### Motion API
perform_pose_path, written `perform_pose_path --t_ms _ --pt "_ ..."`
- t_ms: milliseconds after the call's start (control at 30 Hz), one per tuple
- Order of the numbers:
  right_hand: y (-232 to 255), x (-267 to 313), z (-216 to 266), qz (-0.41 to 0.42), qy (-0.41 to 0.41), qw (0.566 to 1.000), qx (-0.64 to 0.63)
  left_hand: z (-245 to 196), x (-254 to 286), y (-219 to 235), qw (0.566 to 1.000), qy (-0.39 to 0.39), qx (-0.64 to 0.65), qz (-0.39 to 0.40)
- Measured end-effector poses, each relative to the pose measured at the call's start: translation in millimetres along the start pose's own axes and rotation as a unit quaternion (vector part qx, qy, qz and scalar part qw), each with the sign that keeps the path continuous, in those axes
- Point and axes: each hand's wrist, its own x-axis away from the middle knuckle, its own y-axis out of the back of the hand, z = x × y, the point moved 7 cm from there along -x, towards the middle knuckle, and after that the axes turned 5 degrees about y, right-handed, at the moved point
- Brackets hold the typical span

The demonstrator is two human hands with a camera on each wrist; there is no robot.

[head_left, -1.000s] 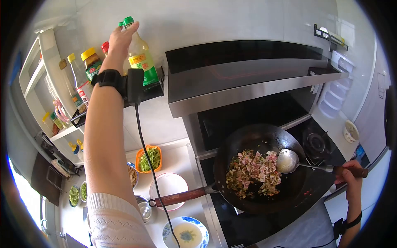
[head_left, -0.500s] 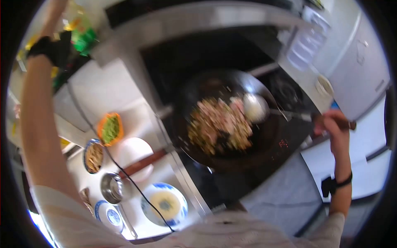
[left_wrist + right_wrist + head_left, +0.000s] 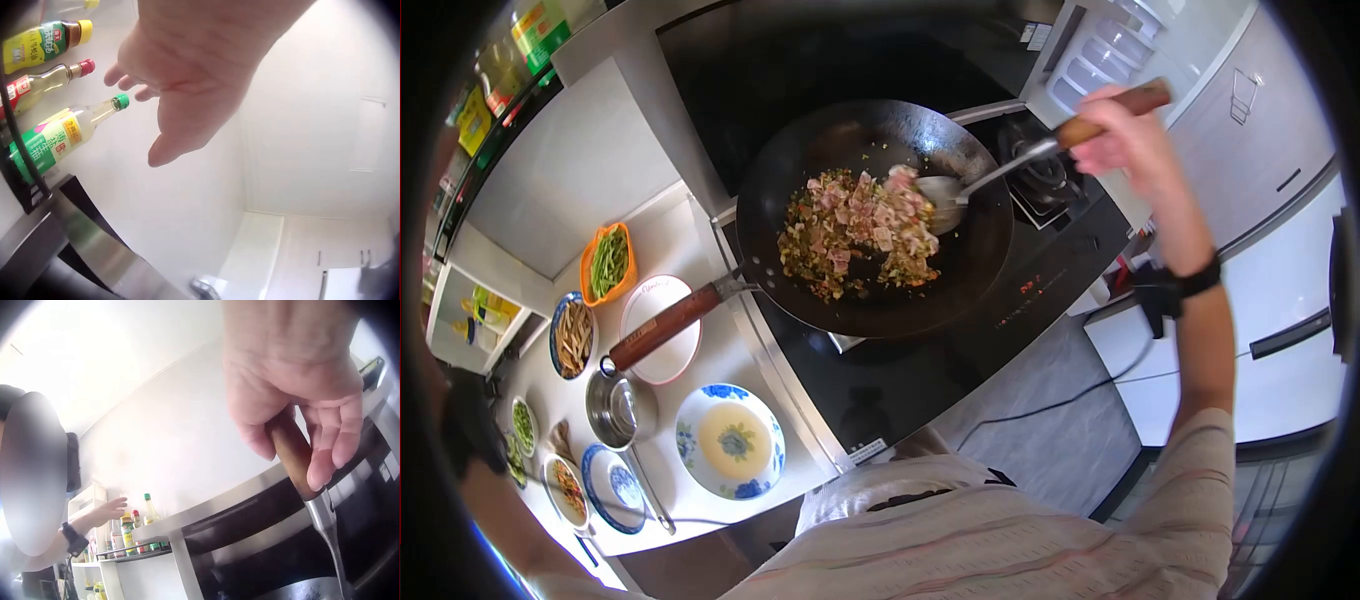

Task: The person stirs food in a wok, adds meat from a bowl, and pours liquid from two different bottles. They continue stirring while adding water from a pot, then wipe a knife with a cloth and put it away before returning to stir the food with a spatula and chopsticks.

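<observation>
1. Left hand [image 3: 194,81]: raised near the green-capped bottle [image 3: 62,134]. Fingers extended and thumb apart from them; nothing held. Fingertips partly hidden behind the palm in the left wrist view, but they appear clear of the cap.
2. Red-capped bottle [image 3: 47,84] and yellow-capped bottle [image 3: 47,44]: beside the green-capped one.
3. Right hand [image 3: 1128,145]: clamped round the wooden handle of the spatula [image 3: 945,203], thumb on one side, fingers on the other. Hand slightly blurred in the head view.
4. Spatula blade: inside the wok [image 3: 975,235], touching the right side of the food.
5. Food [image 3: 855,230]: pink meat pieces and chopped greenish-brown bits, heaped in the wok, which sits on the black stove [image 3: 960,370].
6. Wok handle [image 3: 665,325]: extends over the red-rimmed dish [image 3: 683,362].
7. Counter, left of stove: orange basket [image 3: 632,275] of green strips; steel pot [image 3: 605,405]; blue-patterned plate [image 3: 690,455] with pale liquid.
</observation>
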Motion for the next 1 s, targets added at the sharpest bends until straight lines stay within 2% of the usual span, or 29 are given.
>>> perform_pose_path --t_ms 33,100,133,200,233,267,300,367,400,467,500,567,633,700,733,767,833,900,967,1000 --pt "-20 -1 -13 0.015 -0.024 0.998 -0.048 -2 24 -1 1.000 0.003 0.028 0.009" --pt "-48 -4 -18 0.096 0.027 0.989 -0.107 27 58 7 0.998 0.049 0.030 0.037" --pt "-49 -7 -14 0.105 0.030 0.988 -0.110 47 77 10 0.998 0.057 0.025 0.034" --pt "-46 -10 14 0.132 0.153 0.977 -0.070 86 119 -3 0.998 0.023 -0.045 0.032" --pt "-44 -14 24 0.142 0.188 0.971 -0.042 92 140 -13 0.996 0.005 -0.080 0.029" --pt "-46 -20 26 0.142 0.210 0.967 -0.036 103 158 -31 0.991 0.106 0.015 0.078" --pt "-51 -22 27 0.140 0.233 0.962 -0.030 100 168 -48 0.982 0.167 0.018 0.081" --pt "-73 -15 29 0.181 0.254 0.947 -0.076 111 183 -82 0.965 0.224 0.072 0.113" --pt "-85 -7 30 0.214 0.251 0.942 -0.056 111 186 -98 0.958 0.246 0.080 0.123" --pt "-99 21 48 0.283 0.302 0.911 -0.009 112 189 -122 0.955 0.254 0.075 0.132" --pt "-99 37 60 0.320 0.322 0.891 0.011 122 190 -138 0.948 0.250 0.133 0.147" --pt "-79 59 84 0.319 0.352 0.879 0.038 127 187 -150 0.963 0.208 0.131 0.113" --pt "-59 81 104 0.343 0.401 0.848 0.034 135 185 -160 0.967 0.203 0.120 0.097" --pt "-64 96 100 0.358 0.390 0.848 0.036 137 179 -162 0.972 0.192 0.109 0.079" --pt "-74 96 86 0.368 0.334 0.867 0.040 139 176 -164 0.970 0.202 0.104 0.083" --pt "-77 91 79 0.336 0.310 0.886 0.078 142 174 -166 0.968 0.212 0.100 0.087" --pt "-71 73 74 0.256 0.368 0.892 0.063 146 173 -171 0.964 0.214 0.128 0.089" --pt "-55 53 65 0.218 0.277 0.935 0.024 149 174 -176 0.958 0.219 0.157 0.096" --pt "-52 33 56 0.185 0.277 0.943 -0.015 151 173 -172 0.959 0.209 0.185 0.054" --pt "-56 26 50 0.154 0.304 0.940 0.005 153 172 -172 0.959 0.208 0.188 0.052"
